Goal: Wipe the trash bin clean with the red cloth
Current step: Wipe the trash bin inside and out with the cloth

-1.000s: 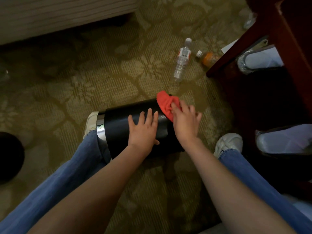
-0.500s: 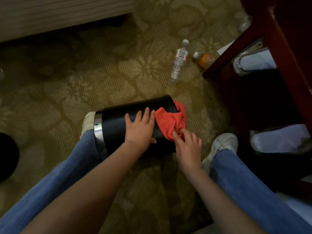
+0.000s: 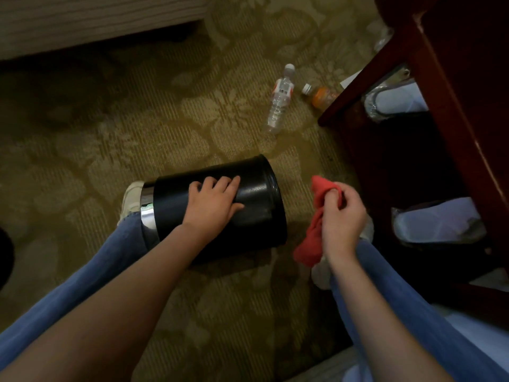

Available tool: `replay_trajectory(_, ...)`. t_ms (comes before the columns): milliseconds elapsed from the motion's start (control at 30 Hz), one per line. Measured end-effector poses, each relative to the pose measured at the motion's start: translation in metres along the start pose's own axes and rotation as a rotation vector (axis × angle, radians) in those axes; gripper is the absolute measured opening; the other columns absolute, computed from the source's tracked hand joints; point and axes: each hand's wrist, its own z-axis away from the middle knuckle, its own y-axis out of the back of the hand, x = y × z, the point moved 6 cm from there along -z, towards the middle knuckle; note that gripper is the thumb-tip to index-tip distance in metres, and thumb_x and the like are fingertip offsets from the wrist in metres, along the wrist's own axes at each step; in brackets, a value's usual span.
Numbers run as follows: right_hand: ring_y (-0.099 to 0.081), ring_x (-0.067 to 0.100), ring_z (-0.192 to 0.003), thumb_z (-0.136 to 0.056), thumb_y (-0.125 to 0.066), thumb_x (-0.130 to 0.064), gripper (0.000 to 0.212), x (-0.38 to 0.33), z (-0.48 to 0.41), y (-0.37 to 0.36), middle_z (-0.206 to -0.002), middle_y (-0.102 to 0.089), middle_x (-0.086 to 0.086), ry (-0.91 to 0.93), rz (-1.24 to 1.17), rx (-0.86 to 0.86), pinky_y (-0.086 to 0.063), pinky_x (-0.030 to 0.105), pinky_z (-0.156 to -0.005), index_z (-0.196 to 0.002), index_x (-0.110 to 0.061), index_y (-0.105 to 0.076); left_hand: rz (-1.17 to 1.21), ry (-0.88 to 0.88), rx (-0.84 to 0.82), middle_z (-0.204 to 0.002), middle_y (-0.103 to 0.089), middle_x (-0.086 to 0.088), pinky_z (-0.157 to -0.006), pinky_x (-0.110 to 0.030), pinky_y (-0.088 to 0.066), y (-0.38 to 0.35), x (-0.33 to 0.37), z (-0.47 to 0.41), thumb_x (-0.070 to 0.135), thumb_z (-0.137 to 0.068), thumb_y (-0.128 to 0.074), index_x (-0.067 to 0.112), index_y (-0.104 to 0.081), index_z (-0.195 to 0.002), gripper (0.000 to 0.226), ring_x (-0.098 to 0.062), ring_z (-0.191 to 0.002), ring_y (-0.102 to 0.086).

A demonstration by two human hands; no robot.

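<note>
Floor: a patterned olive carpet (image 3: 137, 133) fills the head view, with a pale bed base (image 3: 96, 20) along the top left and dark red wooden furniture (image 3: 440, 78) on the right.
Litter: a clear water bottle (image 3: 279, 102) and an orange bottle (image 3: 321, 96) lie on the carpet beyond the bin, well apart from it.
Trash bin: the black trash bin (image 3: 256, 194) lies on its side between the person's jeans-clad legs. Its chrome rim (image 3: 147, 205) is just beside the left shoe (image 3: 132, 199) and its other end points right.
Left hand: the left hand (image 3: 213, 201) lies flat on the bin's upper side, fingers straight, pressing it down.
Right hand: the right hand (image 3: 341, 216) has its fingers curled round the red cloth (image 3: 308, 244). It is held off the bin, near the right end, with the cloth hanging from the fist and touching nothing black.
Step in hand: this looks like a gap between wiping strokes, with the cloth being gathered while the bin is steadied.
Next move: the cloth needs to go flat onto the bin wall. The left hand will probably have to roll the bin, since the side against the carpet is hidden and cannot be reached as it lies.
</note>
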Motion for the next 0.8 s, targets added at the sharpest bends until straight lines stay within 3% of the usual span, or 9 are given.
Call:
replay_trajectory(100, -0.063, 0.022, -0.081, -0.087, -0.047, -0.033, 0.021, -0.011, 0.001, -0.007, -0.087, -0.067, -0.002, 0.026, -0.018, -0.025, -0.053, 0.045, -0.077, -0.093, -0.025, -0.066, -0.005, 0.072, -0.044, -0.151, -0.024, -0.004, -0.108, -0.046, -0.024, -0.001, -0.009, -0.005, 0.054, -0.092, -0.041, 0.017, -0.008, -0.151, 0.077, -0.024, -0.136, -0.026)
replay_trajectory(200, -0.061, 0.013, -0.091, -0.093, -0.051, -0.02, 0.017, -0.017, 0.003, -0.019, -0.094, -0.066, -0.005, 0.083, 0.035, -0.117, -0.049, 0.035, -0.084, -0.1, -0.022, -0.067, 0.084, 0.145, -0.151, -0.158, -0.009, -0.005, -0.114, -0.053, -0.011, -0.009, -0.022, -0.009, 0.062, -0.087, -0.044, 0.017, 0.0, -0.151, 0.089, -0.025, -0.144, -0.011)
replay_trajectory(333, -0.059, 0.014, -0.097, -0.093, -0.052, -0.017, 0.021, -0.017, 0.002, -0.035, -0.101, -0.065, -0.001, 0.142, 0.106, -0.191, -0.045, 0.025, -0.084, -0.107, -0.012, -0.068, 0.126, 0.135, -0.238, -0.159, -0.008, -0.004, -0.114, -0.056, -0.005, -0.014, -0.021, -0.01, 0.063, -0.087, -0.044, 0.019, -0.004, -0.151, 0.088, -0.023, -0.146, -0.009)
replay_trajectory(433, -0.055, 0.015, -0.097, -0.093, -0.053, -0.019, 0.021, -0.019, 0.001, -0.042, -0.096, -0.059, -0.009, 0.158, 0.173, -0.24, -0.042, 0.027, -0.084, -0.108, -0.014, -0.068, 0.123, 0.135, -0.24, -0.159, -0.009, -0.004, -0.114, -0.056, -0.007, -0.014, -0.022, -0.009, 0.063, -0.086, -0.044, 0.02, -0.009, -0.151, 0.086, -0.024, -0.145, -0.01)
replay_trajectory(600, -0.05, 0.018, -0.092, -0.092, -0.056, -0.021, 0.021, -0.013, 0.011, -0.05, -0.087, -0.051, -0.009, 0.259, 0.332, -0.355, -0.041, 0.043, -0.088, -0.107, -0.017, -0.069, 0.1, 0.119, -0.22, -0.157, -0.016, -0.005, -0.114, -0.054, -0.012, -0.011, -0.018, -0.005, 0.064, -0.084, -0.048, 0.02, -0.014, -0.15, 0.086, -0.026, -0.143, -0.017)
replay_trajectory(700, -0.053, 0.02, -0.095, -0.09, -0.058, -0.022, 0.02, -0.003, 0.015, -0.054, -0.095, -0.05, -0.008, 0.233, 0.274, -0.365, -0.045, 0.049, -0.088, -0.104, -0.015, -0.071, 0.037, 0.078, -0.156, -0.15, -0.03, -0.004, -0.11, -0.051, -0.022, -0.008, -0.012, 0.003, 0.066, -0.084, -0.045, 0.02, -0.024, -0.146, 0.081, -0.026, -0.136, -0.028)
replay_trajectory(800, -0.058, 0.021, -0.102, -0.089, -0.057, -0.021, 0.021, 0.003, 0.021, -0.06, -0.107, -0.061, -0.002, 0.211, 0.224, -0.407, -0.046, 0.047, -0.092, -0.103, -0.015, -0.071, -0.014, 0.033, -0.117, -0.141, -0.036, -0.003, -0.104, -0.047, -0.029, -0.005, -0.009, 0.008, 0.064, -0.087, -0.042, 0.018, -0.028, -0.143, 0.074, -0.026, -0.128, -0.035)
